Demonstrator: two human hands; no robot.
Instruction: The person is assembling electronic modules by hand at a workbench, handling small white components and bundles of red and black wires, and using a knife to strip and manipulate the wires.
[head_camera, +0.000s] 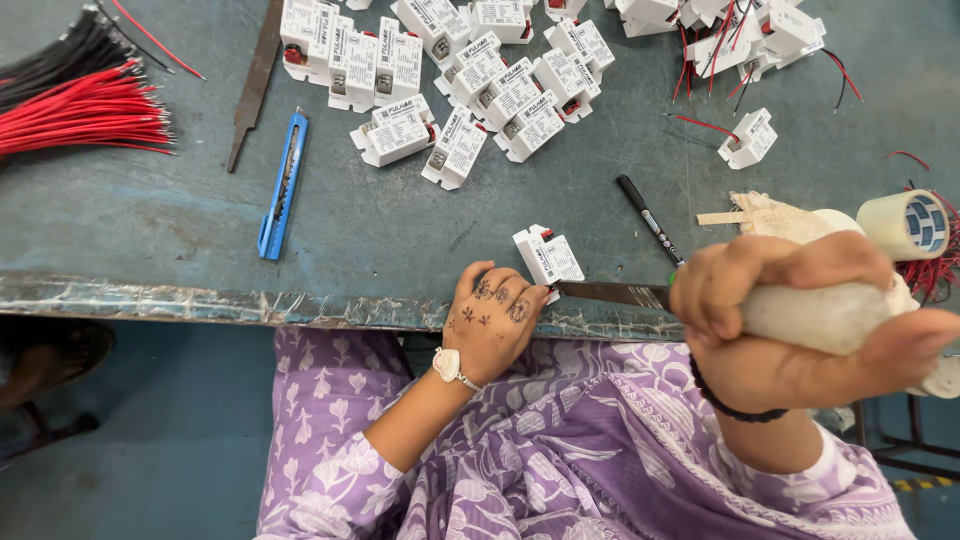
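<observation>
Nearest the camera, the right hand (800, 320) is clenched around the pale handle of a flat metal file (615, 293), whose blade is laid toward a small white plastic module (548, 256) at the near edge of the grey-blue bench (380, 230). That module is pinned by the left hand (492, 318), fingers curled down on it. For a clean pass, the blade is best kept flat on the module's edge and the piece held firmly, fingertips kept clear of the stroke. Further back, a heap of similar white modules (460, 75), a blue utility knife (283, 185), red and black wires (75, 95), a black marker (648, 218) and a tape roll (905, 225) are laid.
</observation>
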